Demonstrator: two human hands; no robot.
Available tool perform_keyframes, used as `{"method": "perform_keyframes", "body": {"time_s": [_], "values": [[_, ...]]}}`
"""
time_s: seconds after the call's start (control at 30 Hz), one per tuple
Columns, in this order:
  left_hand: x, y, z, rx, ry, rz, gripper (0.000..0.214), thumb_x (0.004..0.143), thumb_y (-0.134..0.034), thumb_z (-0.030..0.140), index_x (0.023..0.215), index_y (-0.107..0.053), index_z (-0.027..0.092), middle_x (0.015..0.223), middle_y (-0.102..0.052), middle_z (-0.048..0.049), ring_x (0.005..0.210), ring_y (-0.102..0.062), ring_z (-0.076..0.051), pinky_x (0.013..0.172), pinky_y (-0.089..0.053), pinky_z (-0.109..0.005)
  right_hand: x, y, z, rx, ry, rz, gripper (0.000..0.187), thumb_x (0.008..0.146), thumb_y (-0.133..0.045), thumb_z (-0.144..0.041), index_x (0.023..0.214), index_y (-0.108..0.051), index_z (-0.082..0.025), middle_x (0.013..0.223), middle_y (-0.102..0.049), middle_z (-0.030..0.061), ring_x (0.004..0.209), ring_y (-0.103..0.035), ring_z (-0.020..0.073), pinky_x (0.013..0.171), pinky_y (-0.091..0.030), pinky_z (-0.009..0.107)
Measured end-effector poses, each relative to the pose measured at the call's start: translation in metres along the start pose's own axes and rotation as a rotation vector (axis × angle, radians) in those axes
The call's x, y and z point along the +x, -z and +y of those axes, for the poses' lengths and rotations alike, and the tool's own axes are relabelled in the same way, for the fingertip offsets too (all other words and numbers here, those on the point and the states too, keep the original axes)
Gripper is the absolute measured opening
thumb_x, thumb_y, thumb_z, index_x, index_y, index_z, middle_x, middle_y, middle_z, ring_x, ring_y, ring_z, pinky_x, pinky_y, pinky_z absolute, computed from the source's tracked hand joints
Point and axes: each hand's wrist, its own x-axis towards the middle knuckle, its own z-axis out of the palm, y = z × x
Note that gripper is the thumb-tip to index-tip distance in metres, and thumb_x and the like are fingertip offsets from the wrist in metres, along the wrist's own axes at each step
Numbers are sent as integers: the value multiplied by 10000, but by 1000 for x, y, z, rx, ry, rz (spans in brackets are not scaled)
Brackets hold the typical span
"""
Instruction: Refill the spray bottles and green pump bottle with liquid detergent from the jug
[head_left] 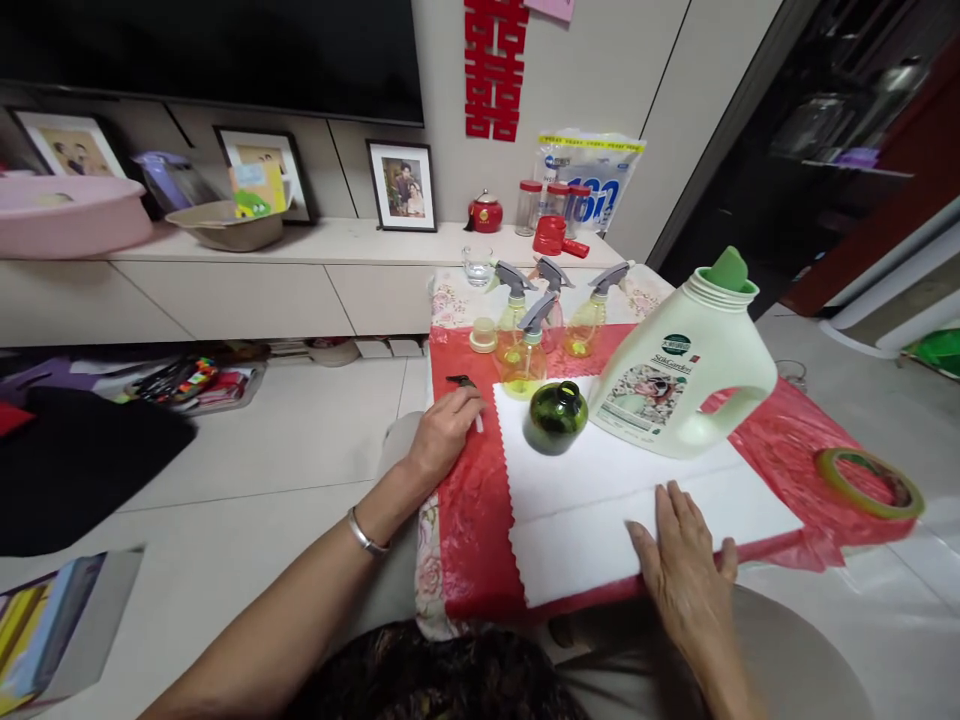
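My left hand (445, 428) is closed around a black pump head (461, 380) at the left edge of the table; its nozzle pokes out above the fingers, and a short pale piece shows below them. My right hand (684, 560) rests with fingers stretched on a white sheet (592, 540) near the front edge, holding nothing. On that sheet stands a round dark green bottle (555, 420), its neck uncapped. Right of it is a big pale green detergent jug (652, 375) with a green piece (727, 268) sticking out of its mouth.
Several spray bottles (525, 365) with grey triggers stand behind the green bottle, beside a pale cap (484, 334). A roll of tape (870, 483) lies on the red plastic (476, 530) at right. Behind, a cabinet (247, 290) holds frames, basins and jars.
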Motion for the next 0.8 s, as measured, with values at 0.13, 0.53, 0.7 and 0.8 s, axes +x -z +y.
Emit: {"method": "perform_keyframes", "body": {"time_s": [0.13, 0.53, 0.7, 0.8], "values": [[-2, 21, 22, -290, 151, 321, 232, 965, -468, 132, 1007, -682, 211, 1060, -693, -56, 1028, -661, -171, 937, -540, -340, 2, 0, 1, 25, 29, 65, 853, 963, -71, -732, 1427, -486, -149, 1514, -361, 144, 1400, -354, 317, 1082, -198, 720], [17, 56, 117, -2032, 941, 193, 208, 757, -826, 238, 884, -676, 173, 915, -719, -2, 700, -706, -96, 681, -590, -211, -10, 57, -81, 1207, 138, 5, 568, 958, -601, -317, 1495, -418, -300, 1387, -504, 123, 1084, -629, 225, 883, -569, 397], [-1, 34, 152, -2217, 897, -40, 148, 816, -774, 253, 888, -691, 154, 956, -725, -37, 707, -716, -125, 701, -582, -262, -11, 65, -95, 1546, -129, 135, 429, 886, -704, -293, 1301, -620, -225, 1129, -629, 94, 780, -644, 129, 741, -549, 278], [-5, 26, 164, -2268, 813, -119, 198, 835, -754, 318, 936, -701, 156, 859, -720, -55, 728, -709, -153, 765, -583, -341, -10, 72, -98, 1594, -211, 210, 330, 827, -757, -301, 1123, -689, -173, 982, -655, 85, 748, -635, 141, 669, -528, 256]]}}
